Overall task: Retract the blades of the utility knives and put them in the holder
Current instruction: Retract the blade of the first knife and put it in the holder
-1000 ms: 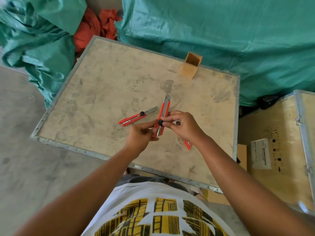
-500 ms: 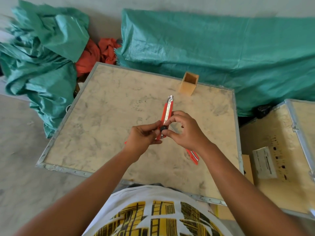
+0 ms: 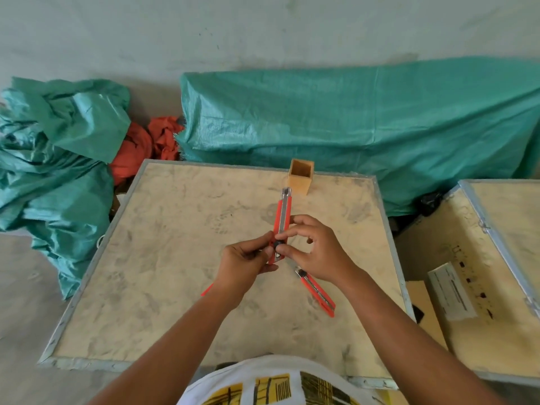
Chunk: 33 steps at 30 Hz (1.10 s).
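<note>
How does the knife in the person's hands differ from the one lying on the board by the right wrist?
The held utility knife is raised, pinched by both hands and pointing toward the wooden holder; the lying utility knife rests flat on the board, untouched, angled toward the near right. The lying one is partly hidden. Both are red-bodied with black sliders.

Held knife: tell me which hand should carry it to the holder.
Right. The right hand is on the same side as the wooden holder, while the left hand grips the knife at its near end.
</note>
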Motion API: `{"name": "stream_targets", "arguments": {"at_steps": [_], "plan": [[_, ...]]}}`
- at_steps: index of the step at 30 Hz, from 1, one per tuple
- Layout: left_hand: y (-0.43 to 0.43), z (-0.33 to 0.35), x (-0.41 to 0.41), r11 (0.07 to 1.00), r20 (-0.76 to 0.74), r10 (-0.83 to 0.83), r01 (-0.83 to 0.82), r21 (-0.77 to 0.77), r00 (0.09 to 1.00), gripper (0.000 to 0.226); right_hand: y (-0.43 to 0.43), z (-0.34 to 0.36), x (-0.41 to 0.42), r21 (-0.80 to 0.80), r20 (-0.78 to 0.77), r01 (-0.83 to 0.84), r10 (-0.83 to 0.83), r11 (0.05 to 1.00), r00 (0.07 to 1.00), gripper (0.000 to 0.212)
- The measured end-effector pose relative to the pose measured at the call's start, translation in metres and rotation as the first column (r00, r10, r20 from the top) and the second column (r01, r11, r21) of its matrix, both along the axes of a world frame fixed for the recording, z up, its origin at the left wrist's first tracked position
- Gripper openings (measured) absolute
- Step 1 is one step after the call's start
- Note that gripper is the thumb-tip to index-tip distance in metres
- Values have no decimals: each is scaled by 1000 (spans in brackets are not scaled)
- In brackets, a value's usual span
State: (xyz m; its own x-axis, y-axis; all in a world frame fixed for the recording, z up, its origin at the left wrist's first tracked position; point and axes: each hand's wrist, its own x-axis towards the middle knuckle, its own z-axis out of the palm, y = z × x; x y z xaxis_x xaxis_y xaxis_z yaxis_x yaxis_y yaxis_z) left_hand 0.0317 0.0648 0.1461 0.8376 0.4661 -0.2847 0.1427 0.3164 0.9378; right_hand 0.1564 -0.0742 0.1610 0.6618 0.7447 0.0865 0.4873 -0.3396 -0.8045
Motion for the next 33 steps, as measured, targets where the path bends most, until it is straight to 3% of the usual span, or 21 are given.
{"name": "stream_targets", "arguments": {"at_steps": [4,12,23,28,33], "plan": [[-3,-1,19,999,-10,-35,35,20,999,31,-6,-4,16,11,1,57,-57,998,998,27],[1,-7,82,991,-58,-87,92,94,995,33,-3,-8,75,136,-143,198,-178,971,973,22],[64,-9,261,957,-110,-154,176,230,982,33,52,-22,232,241,-148,405,-379,882,914,28],[91,-28,323,873,-201,-227,291,392,953,38,80,-56,286,225,-114,467,-453,855,884,28],[115,-74,352,645,-429,-222,462,609,876,69,98,-102,305,162,-47,464,-463,871,885,30]]}}
